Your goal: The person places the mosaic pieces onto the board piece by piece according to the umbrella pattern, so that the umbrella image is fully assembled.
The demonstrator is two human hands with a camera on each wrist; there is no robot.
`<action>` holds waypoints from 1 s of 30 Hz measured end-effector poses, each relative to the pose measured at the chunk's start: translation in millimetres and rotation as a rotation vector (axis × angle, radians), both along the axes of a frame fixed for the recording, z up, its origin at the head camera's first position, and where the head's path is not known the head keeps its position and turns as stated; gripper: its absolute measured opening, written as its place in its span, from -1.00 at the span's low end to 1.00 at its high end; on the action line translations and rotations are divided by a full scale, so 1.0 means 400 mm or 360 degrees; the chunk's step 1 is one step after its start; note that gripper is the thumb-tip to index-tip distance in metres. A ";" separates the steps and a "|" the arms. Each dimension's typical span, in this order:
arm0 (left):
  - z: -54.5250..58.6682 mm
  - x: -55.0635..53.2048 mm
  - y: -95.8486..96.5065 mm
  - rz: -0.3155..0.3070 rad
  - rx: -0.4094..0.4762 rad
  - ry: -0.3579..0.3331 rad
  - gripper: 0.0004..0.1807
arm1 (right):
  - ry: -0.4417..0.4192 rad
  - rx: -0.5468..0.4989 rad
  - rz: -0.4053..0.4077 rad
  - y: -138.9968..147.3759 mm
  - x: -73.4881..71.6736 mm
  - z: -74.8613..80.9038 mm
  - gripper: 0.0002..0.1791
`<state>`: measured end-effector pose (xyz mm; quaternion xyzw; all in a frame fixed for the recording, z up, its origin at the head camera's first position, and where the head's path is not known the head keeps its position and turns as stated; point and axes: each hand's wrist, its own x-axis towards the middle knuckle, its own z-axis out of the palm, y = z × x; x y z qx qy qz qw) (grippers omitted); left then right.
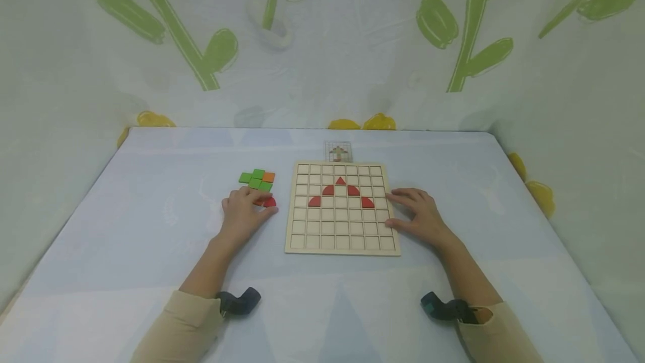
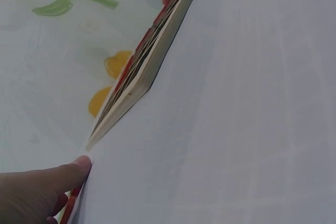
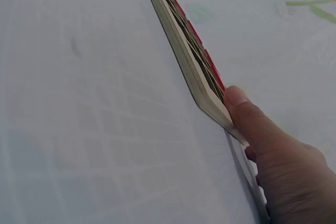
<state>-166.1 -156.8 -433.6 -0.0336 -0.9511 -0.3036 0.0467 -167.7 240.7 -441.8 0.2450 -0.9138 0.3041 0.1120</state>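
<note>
A square wooden grid board (image 1: 327, 242) lies flat, with a red triangle (image 1: 340, 181) and several red quarter-round tiles (image 1: 368, 203) in its cells. Left of the board, my left hand (image 1: 243, 212) reaches over a small group of loose tiles. Its thumb and forefinger stand apart at the edges of a loose red curved tile (image 1: 270, 202), and the fingers hide part of the group. My right hand (image 1: 422, 218) rests at the board's right edge. In the right wrist view its thumb (image 3: 236, 96) lies on the rim, while most other fingers are hidden.
Several green tiles (image 1: 254, 183) and an orange tile (image 1: 269, 177) lie beyond my left hand. A small pattern card (image 1: 338, 152) sits right behind the board. The white table (image 1: 151, 200) meets a leaf-patterned cloth (image 1: 342, 66) at its back edge.
</note>
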 end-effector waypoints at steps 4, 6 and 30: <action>-0.008 -0.002 0.003 -0.0132 0.0001 -0.0011 -0.59 | -0.0007 0.0008 -0.0004 -0.001 0.000 0.000 -0.31; -0.010 -0.001 0.005 -0.0188 0.0009 -0.0004 -0.58 | -0.0041 0.0017 -0.0005 -0.001 -0.001 0.002 -0.32; 0.001 0.006 0.015 -0.0289 -0.0020 -0.0001 -0.65 | -0.0103 0.0062 -0.0017 -0.001 -0.003 0.009 -0.33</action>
